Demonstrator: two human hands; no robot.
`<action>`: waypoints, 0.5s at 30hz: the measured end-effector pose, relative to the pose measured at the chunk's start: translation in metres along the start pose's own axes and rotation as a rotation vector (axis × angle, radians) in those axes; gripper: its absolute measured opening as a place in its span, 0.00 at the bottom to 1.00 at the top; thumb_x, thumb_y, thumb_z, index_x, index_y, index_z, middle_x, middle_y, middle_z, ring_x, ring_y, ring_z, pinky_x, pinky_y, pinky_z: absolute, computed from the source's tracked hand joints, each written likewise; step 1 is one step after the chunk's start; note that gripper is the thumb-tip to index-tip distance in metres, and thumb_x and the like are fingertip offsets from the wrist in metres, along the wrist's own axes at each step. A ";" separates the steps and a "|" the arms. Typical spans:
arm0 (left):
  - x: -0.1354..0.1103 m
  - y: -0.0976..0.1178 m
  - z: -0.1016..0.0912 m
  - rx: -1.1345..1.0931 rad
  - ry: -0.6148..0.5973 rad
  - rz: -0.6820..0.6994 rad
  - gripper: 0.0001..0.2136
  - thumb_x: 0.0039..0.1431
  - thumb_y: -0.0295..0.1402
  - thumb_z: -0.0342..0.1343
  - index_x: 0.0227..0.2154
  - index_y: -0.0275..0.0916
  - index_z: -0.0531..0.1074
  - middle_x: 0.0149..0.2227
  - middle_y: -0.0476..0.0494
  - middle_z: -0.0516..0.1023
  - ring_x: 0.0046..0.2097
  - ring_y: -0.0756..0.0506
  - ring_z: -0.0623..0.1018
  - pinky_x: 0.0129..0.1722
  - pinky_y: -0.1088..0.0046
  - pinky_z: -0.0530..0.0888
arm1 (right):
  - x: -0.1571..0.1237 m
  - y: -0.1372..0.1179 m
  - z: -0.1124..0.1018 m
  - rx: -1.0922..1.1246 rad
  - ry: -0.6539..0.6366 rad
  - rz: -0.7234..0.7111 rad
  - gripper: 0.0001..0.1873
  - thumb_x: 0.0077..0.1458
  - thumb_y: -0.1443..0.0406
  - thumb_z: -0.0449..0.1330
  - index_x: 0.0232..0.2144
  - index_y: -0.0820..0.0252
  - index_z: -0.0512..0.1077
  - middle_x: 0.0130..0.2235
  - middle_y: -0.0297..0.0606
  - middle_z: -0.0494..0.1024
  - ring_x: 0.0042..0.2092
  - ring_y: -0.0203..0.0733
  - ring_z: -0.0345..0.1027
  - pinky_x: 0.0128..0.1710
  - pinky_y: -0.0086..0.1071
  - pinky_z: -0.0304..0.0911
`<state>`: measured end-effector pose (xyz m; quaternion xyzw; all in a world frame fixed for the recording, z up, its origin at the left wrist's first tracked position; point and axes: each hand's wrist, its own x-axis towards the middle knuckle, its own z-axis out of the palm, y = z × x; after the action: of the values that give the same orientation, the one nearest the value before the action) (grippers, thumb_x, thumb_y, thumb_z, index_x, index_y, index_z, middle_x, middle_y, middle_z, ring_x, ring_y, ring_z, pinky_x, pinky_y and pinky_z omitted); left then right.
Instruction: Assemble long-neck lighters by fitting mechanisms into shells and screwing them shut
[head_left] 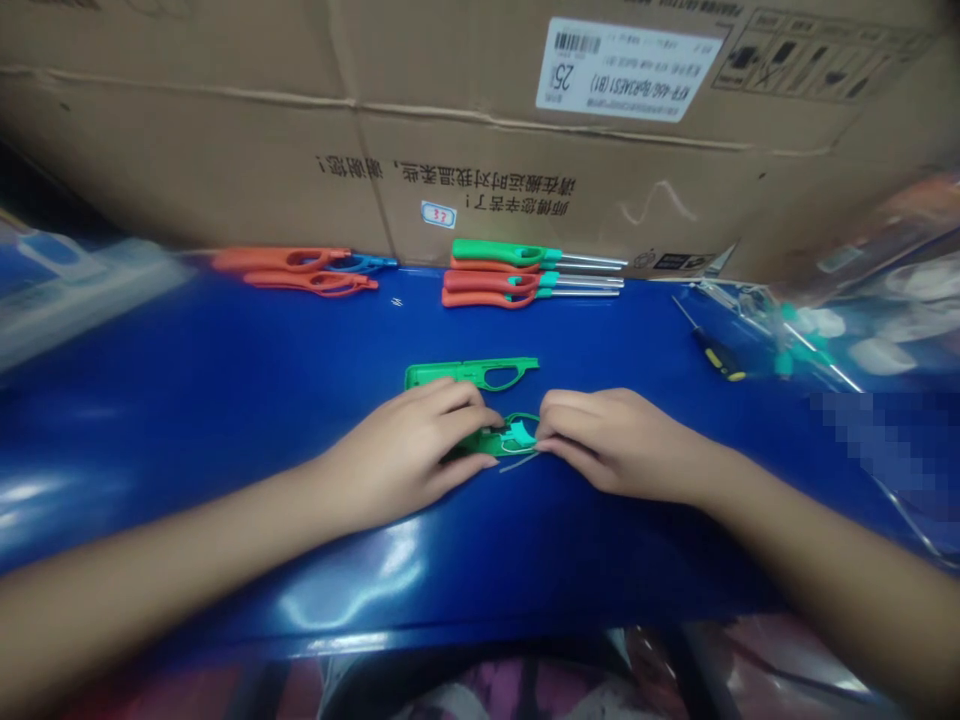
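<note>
Fingers and thumb of my left hand (431,445) are closed around a green lighter handle half (487,442), steadying it low over the blue table. Inside that shell sit a turquoise trigger (517,433) and a small dark part under my fingertips. At the shell's right end, my right hand (600,435) is pinched closed; what lies between its fingertips is hidden. A thin pale wire (517,463) runs just below the shell toward those fingers. Behind my left hand lies the other green handle half (472,373), its hollow side showing.
At the back lie assembled lighters with metal tubes (532,275) and a stack of orange handle shells (300,270). Small metal pins (397,301) rest between them. A screwdriver (712,345) and bagged parts (847,330) are at right. A cardboard box (465,130) walls the far edge.
</note>
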<state>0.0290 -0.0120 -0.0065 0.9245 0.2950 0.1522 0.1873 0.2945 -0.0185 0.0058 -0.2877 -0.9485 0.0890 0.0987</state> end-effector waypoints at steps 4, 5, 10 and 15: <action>0.000 0.001 -0.001 -0.072 -0.022 -0.043 0.13 0.68 0.35 0.56 0.52 0.40 0.72 0.45 0.43 0.73 0.47 0.43 0.75 0.47 0.65 0.73 | 0.000 -0.002 0.002 -0.068 0.051 -0.050 0.13 0.70 0.64 0.49 0.35 0.61 0.70 0.35 0.36 0.72 0.31 0.36 0.61 0.30 0.31 0.55; 0.000 0.001 -0.001 -0.087 -0.027 -0.052 0.13 0.67 0.35 0.56 0.52 0.40 0.72 0.45 0.43 0.72 0.47 0.43 0.74 0.47 0.65 0.73 | 0.000 -0.002 0.002 -0.082 0.063 -0.059 0.13 0.70 0.65 0.49 0.35 0.61 0.70 0.34 0.37 0.72 0.31 0.36 0.61 0.30 0.31 0.54; 0.002 0.001 0.000 -0.153 -0.039 -0.076 0.13 0.66 0.36 0.58 0.51 0.40 0.73 0.43 0.44 0.71 0.46 0.44 0.74 0.47 0.66 0.72 | 0.000 -0.003 0.003 -0.159 0.082 -0.087 0.14 0.71 0.65 0.47 0.35 0.62 0.70 0.34 0.37 0.73 0.29 0.36 0.59 0.29 0.32 0.51; 0.002 -0.001 0.000 -0.174 -0.029 -0.067 0.12 0.66 0.35 0.57 0.50 0.39 0.73 0.44 0.44 0.72 0.46 0.44 0.74 0.47 0.66 0.72 | -0.001 -0.002 0.003 -0.155 0.054 -0.088 0.14 0.70 0.66 0.48 0.35 0.61 0.70 0.34 0.37 0.74 0.29 0.35 0.59 0.29 0.32 0.50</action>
<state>0.0302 -0.0099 -0.0070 0.8965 0.3087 0.1575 0.2760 0.2933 -0.0206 0.0029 -0.2549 -0.9612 0.0033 0.1054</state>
